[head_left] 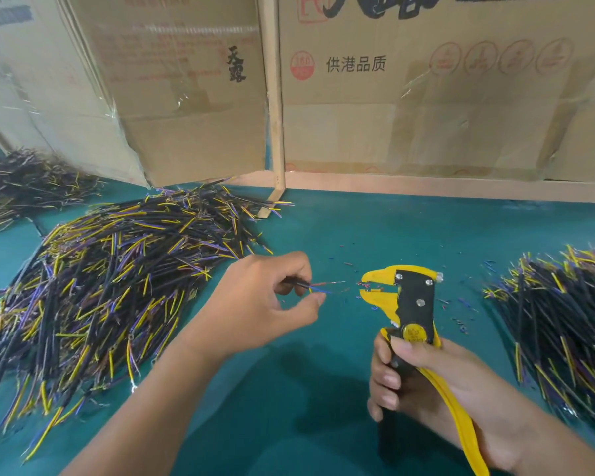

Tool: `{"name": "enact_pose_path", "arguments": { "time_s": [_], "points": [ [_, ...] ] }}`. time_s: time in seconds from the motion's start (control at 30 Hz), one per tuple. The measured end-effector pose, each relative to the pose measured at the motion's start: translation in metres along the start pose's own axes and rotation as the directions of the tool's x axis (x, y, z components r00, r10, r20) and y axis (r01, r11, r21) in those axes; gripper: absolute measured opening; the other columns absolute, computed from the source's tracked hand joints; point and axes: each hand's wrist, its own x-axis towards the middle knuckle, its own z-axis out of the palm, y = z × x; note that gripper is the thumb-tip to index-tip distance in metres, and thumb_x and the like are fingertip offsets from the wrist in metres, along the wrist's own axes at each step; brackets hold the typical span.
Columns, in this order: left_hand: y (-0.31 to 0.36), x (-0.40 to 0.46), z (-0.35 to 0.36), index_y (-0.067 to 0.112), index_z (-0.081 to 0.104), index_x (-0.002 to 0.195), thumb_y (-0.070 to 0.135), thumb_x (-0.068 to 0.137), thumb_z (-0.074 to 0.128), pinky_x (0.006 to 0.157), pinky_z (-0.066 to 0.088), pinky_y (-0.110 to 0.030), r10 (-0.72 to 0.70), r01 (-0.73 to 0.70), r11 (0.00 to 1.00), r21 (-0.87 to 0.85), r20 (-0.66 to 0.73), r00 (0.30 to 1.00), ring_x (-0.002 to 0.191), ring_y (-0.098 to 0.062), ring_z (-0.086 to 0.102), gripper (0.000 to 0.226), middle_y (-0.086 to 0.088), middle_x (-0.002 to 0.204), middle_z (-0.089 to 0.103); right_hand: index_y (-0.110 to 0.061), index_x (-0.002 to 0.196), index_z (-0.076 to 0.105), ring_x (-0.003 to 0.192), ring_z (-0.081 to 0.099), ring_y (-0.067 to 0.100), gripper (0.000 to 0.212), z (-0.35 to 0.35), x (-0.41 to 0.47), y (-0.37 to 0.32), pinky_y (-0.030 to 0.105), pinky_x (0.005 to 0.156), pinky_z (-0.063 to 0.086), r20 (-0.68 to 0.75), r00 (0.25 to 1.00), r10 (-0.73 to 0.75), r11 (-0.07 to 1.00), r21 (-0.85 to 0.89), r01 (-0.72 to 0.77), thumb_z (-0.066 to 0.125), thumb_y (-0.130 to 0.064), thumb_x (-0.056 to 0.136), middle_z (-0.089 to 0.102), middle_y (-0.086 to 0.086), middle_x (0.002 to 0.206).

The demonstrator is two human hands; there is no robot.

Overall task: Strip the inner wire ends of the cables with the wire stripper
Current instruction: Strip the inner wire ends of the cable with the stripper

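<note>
The left hand [268, 297] is pinching a black cable [301, 285], its thin inner wires pointing just short of the wire stripper [406, 304] gripped in the right hand [423, 383], so feeding those ends squarely into the parted jaws looks next.

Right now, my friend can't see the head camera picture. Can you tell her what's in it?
A person's left hand pinches a thin black cable, its colored inner wires pointing at the head of a yellow and black wire stripper gripped in the right hand. Big cable piles lie on either side on a green table, with cardboard boxes behind.
</note>
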Motion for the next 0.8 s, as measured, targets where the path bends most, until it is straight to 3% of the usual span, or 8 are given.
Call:
{"name": "enact_pose_path", "arguments": {
  "time_s": [0.13,0.4,0.5,0.57,0.8],
  "points": [
    [0.002,0.000,0.002,0.025,0.042,0.077,0.039,0.079,0.060,0.054,0.037,-0.032,0.013,-0.011,1.000,-0.021,0.056,0.998,0.060,-0.021,0.035,0.022,0.001,0.065,0.046,-0.004,0.091,0.059,0.069,0.050,0.031,0.025,0.002,-0.001,0.000,0.051,0.076,0.047,0.019,1.000,0.001,1.000,-0.012,-0.001,0.075,-0.023,0.089,0.046,0.015,0.077],
    [0.009,-0.001,0.007,0.019,0.049,0.076,0.043,0.086,0.057,0.059,0.043,-0.037,-0.030,0.056,0.986,-0.156,0.161,0.987,0.062,-0.024,0.043,0.027,0.008,0.066,0.051,-0.004,0.090,0.057,0.067,0.048,0.031,0.025,0.011,-0.005,-0.005,0.049,0.073,0.048,-0.008,1.000,0.000,1.000,-0.026,0.000,0.075,-0.021,0.085,0.044,0.015,0.076],
    [0.012,-0.001,0.008,0.023,0.045,0.068,0.049,0.088,0.053,0.057,0.030,-0.030,-0.046,0.070,0.983,-0.171,0.142,0.989,0.058,-0.011,0.036,0.034,0.008,0.060,0.042,-0.004,0.089,0.057,0.067,0.047,0.031,0.024,0.014,-0.006,-0.006,0.048,0.072,0.048,-0.024,1.000,0.002,0.999,-0.032,-0.003,0.073,-0.021,0.085,0.044,0.015,0.076],
    [0.014,-0.001,0.008,0.023,0.043,0.065,0.046,0.087,0.055,0.058,0.031,-0.030,-0.059,0.082,0.981,-0.178,0.128,0.990,0.057,-0.006,0.040,0.034,0.009,0.059,0.043,-0.004,0.088,0.057,0.067,0.047,0.031,0.024,0.014,-0.006,-0.006,0.048,0.072,0.048,-0.034,0.999,0.007,0.999,-0.033,-0.008,0.073,-0.021,0.084,0.044,0.015,0.076],
    [0.016,-0.002,0.009,0.021,0.038,0.065,0.045,0.085,0.054,0.056,0.023,-0.027,-0.100,0.129,0.961,-0.244,0.127,0.987,0.060,-0.014,0.026,0.036,0.007,0.059,0.030,-0.005,0.088,0.057,0.067,0.048,0.031,0.025,0.014,-0.006,-0.006,0.048,0.072,0.048,-0.024,1.000,0.016,0.999,-0.038,-0.016,0.073,-0.022,0.084,0.044,0.015,0.076]
  ]
}}
